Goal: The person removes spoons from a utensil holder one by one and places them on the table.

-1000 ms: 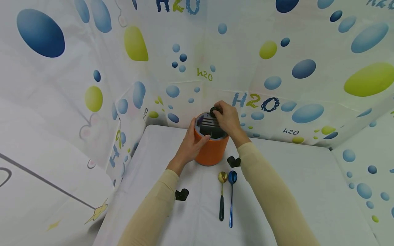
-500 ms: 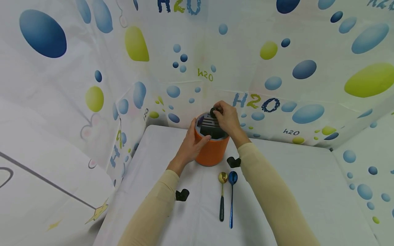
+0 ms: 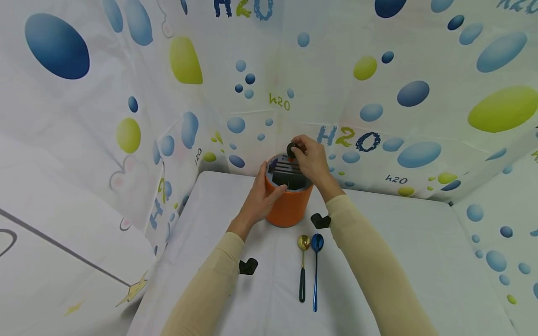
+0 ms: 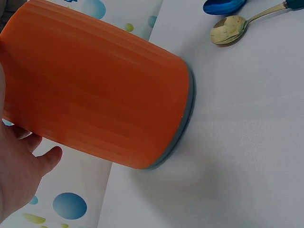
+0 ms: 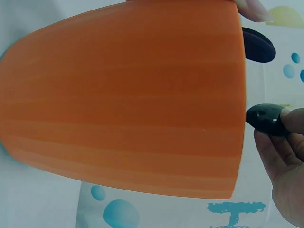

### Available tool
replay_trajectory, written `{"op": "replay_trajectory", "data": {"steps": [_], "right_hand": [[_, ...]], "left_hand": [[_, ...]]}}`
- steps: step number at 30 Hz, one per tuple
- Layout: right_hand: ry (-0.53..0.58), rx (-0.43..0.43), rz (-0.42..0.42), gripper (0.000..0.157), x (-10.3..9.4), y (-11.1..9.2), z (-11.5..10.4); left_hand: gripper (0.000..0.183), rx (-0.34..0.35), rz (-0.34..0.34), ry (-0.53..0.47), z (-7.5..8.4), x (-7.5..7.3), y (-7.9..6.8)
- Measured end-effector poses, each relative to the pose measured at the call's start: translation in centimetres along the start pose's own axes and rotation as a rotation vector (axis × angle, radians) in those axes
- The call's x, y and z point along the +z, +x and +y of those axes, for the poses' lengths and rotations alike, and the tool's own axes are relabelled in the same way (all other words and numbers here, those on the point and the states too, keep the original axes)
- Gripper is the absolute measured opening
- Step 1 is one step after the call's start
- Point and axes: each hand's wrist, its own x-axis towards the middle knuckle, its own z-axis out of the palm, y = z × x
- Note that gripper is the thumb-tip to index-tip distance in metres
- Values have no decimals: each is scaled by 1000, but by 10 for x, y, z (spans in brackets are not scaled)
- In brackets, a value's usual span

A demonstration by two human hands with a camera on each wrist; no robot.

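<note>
An orange utensil holder [image 3: 287, 209] with a dark slotted top stands upright at the back of the table. My left hand [image 3: 262, 196] grips its left side, thumb on the front rim and fingers along the far side. My right hand [image 3: 312, 161] pinches the oval, bowl-like end of a black spoon [image 5: 266, 118] over the rear of the top; in the right wrist view it narrows down to the rim, and its lower part is hidden inside. A second dark, rounded end [image 5: 259, 45] sticks up from the holder.
On the white tablecloth [image 3: 399, 252] a gold spoon with a dark green handle [image 3: 302, 270] and a blue spoon [image 3: 316, 270] lie side by side in front of the holder. Black pieces [image 3: 249, 266] show beside the sleeves. A patterned curtain [image 3: 336, 60] hangs behind the table.
My right hand has risen slightly with the black spoon, and a small orange-red patch now shows beneath its end. The left hand and the holder have stayed in place.
</note>
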Motion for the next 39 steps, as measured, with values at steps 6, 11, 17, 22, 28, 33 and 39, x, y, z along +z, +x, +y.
{"op": "replay_trajectory", "data": {"steps": [6, 11, 17, 22, 28, 33, 39], "right_hand": [[8, -20, 21, 18, -3, -1, -5], [20, -53, 12, 21, -7, -4, -10], [31, -90, 16, 21, -17, -7, -15], [52, -131, 42, 21, -25, -8, -18], [64, -147, 80, 20, -33, -11, -19], [96, -178, 98, 19, -37, -12, -21], [95, -193, 94, 19, -40, -13, -24]], "left_hand": [[95, -7, -1, 5, 0, 0, -1], [95, -7, -3, -2, 0, -2, -2], [96, 1, -8, -2, 0, -2, -2], [98, 7, -6, -6, 0, -3, -1], [100, 12, -11, -10, 1, -3, -1], [97, 19, -18, -7, 1, -4, -1], [94, 34, -16, -19, 1, -3, 0]]}}
